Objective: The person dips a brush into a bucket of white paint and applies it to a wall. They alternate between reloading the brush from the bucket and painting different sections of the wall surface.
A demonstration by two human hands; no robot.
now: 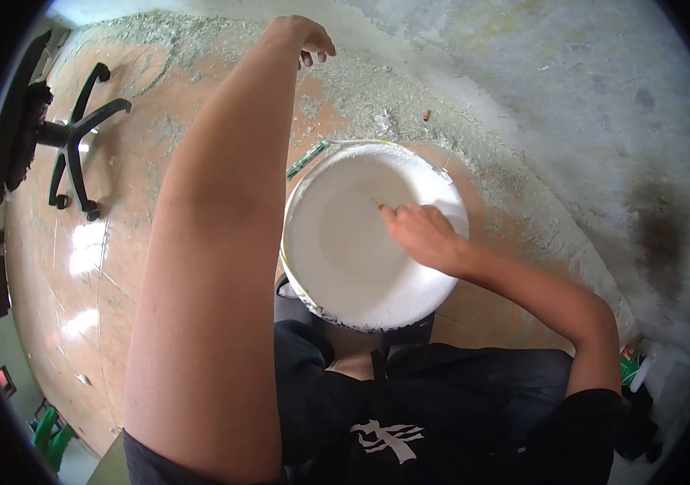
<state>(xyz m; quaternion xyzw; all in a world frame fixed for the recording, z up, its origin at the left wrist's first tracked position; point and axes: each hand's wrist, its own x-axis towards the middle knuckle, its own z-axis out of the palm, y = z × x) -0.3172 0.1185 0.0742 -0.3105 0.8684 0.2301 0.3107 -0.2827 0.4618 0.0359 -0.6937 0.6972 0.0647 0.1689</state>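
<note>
A round white bucket (pixel 295 218) stands between my legs, with a pale off-white liquid (pixel 345 242) inside and dried crust along its rim. My right hand (pixel 424 236) is over the right half of its mouth, fingers drawn together. At the fingertips is a small brownish spot; whether it is a held object I cannot make out. My left arm reaches far forward across the view. Beyond the bucket, my left hand (pixel 304 42) hangs near the wall, its fingers loosely bent and apart, with nothing visible in them. The bucket's green handle grip (pixel 308 159) lies against the far left rim.
Scraped plaster debris (pixel 361 93) covers the tiled floor (pixel 139 242) along the patchy grey wall (pixel 571 89). A small orange-brown piece (pixel 426 115) lies among it. To the left stands a black swivel chair base (pixel 70 133). Green and white items (pixel 632 368) sit at the lower right.
</note>
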